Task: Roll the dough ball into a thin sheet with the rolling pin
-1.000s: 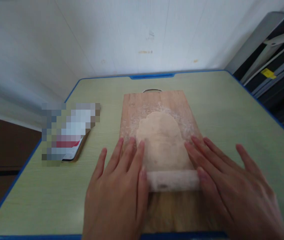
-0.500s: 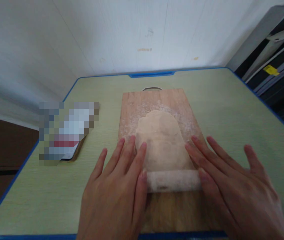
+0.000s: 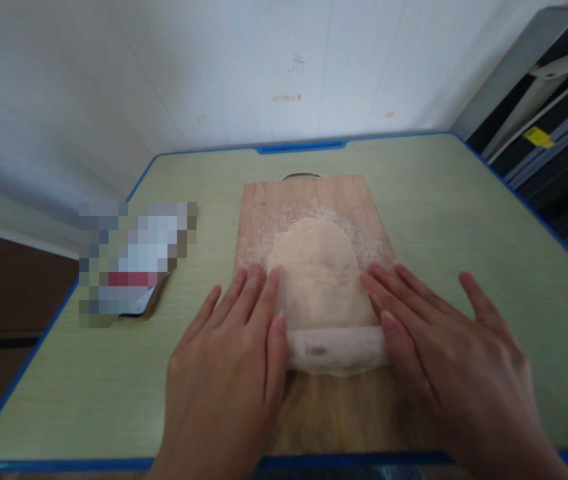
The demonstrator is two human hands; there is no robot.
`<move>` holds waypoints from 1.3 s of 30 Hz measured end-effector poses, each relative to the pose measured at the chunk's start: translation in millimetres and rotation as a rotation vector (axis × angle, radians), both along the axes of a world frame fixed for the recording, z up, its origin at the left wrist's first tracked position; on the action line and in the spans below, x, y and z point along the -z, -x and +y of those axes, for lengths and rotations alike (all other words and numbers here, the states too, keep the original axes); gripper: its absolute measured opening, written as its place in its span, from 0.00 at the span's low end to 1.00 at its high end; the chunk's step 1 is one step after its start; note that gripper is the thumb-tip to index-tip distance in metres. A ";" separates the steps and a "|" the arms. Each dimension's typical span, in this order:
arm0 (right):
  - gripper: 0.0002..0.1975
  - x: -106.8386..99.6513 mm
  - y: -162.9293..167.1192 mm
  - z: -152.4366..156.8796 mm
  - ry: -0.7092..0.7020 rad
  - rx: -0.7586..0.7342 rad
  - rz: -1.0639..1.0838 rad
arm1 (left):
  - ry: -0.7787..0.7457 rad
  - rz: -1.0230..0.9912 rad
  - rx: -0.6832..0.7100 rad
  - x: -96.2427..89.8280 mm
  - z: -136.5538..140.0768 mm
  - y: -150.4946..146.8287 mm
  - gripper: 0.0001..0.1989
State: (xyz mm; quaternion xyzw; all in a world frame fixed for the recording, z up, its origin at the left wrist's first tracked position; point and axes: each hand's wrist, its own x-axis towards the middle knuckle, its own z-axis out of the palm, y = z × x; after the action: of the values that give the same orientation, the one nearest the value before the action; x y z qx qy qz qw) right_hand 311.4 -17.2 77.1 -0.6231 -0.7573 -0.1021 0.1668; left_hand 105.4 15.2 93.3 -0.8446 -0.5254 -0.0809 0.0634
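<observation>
A flat sheet of pale dough (image 3: 317,273) lies on a floured wooden cutting board (image 3: 309,193). Across its near end rests a rolling pin (image 3: 341,348) dusted with flour, and a thin dough edge shows on the near side of it. My left hand (image 3: 229,367) lies flat over the pin's left end, fingers stretched forward beside the dough. Over the right end is my right hand (image 3: 449,353), its fingers also straight and its little finger spread wide. Both palms hide the ends of the pin.
The board stands on a green table (image 3: 464,200) with a blue rim, against a white wall (image 3: 244,67). On the left lies a phone-like object (image 3: 144,253), mostly pixelated. Dark folded items (image 3: 554,127) with metal bars stand beyond the right edge.
Both hands and the rolling pin have moved slightly forward, away from me, and the pin has turned. The dough's near edge now shows behind it. My right hand has shifted left.
</observation>
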 end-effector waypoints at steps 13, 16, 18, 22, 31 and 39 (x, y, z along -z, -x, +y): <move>0.19 0.7 -0.1 -6.6 -0.026 -0.064 -0.004 | -0.020 0.053 0.035 3.0 -5.9 -0.1 0.25; 0.19 2.4 -2.5 -10.1 -0.058 -0.138 -0.030 | -0.034 0.071 0.096 4.6 -12.9 5.5 0.26; 0.19 2.4 0.2 -6.4 -0.050 -0.070 -0.008 | -0.039 0.052 0.059 3.0 -7.1 1.3 0.26; 0.19 1.3 6.7 -2.7 -0.036 0.042 0.047 | -0.043 0.017 -0.042 0.5 5.5 -9.1 0.27; 0.19 3.1 0.0 -14.4 -0.042 -0.067 0.013 | -0.054 0.035 0.054 2.8 -7.5 3.3 0.26; 0.20 5.0 -6.4 -25.4 -0.069 -0.178 -0.062 | -0.079 0.043 0.114 9.9 -18.5 10.4 0.26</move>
State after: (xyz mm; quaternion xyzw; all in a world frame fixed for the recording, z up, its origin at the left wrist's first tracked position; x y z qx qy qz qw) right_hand 317.8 -42.6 72.0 -0.5440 -0.8103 -0.1323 0.1732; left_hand 95.0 -3.3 83.4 -0.8715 -0.4715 -0.0868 0.1030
